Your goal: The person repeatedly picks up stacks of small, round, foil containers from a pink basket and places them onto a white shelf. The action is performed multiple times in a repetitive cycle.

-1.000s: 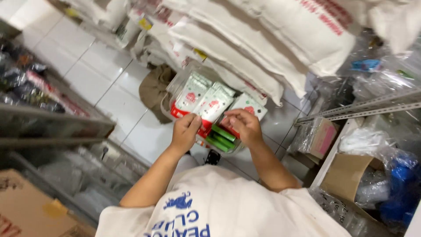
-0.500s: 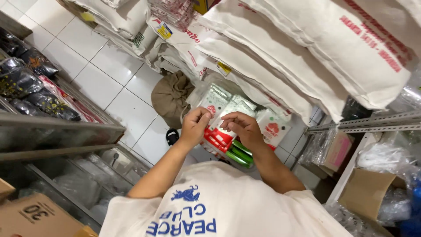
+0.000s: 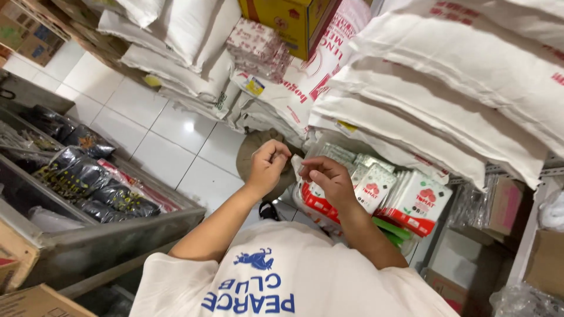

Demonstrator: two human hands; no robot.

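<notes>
Currently: left hand [image 3: 267, 165] curled loosely, right hand [image 3: 328, 179] pinching at clear wrap edge of packet bundle [image 3: 376, 194]; grip contents too small to tell. Bundle sits just beyond hands, under stacked white sacks [image 3: 435, 100]. Farther left: tiled floor [image 3: 176, 135], yellow carton [image 3: 282, 17] up top.

Flat packets [image 3: 411, 202]: white, red band, 4 o'clock.
Yellow box [image 3: 288, 20]: 12 o'clock.
Dark packets [image 3: 88, 182]: 9 o'clock.
</notes>
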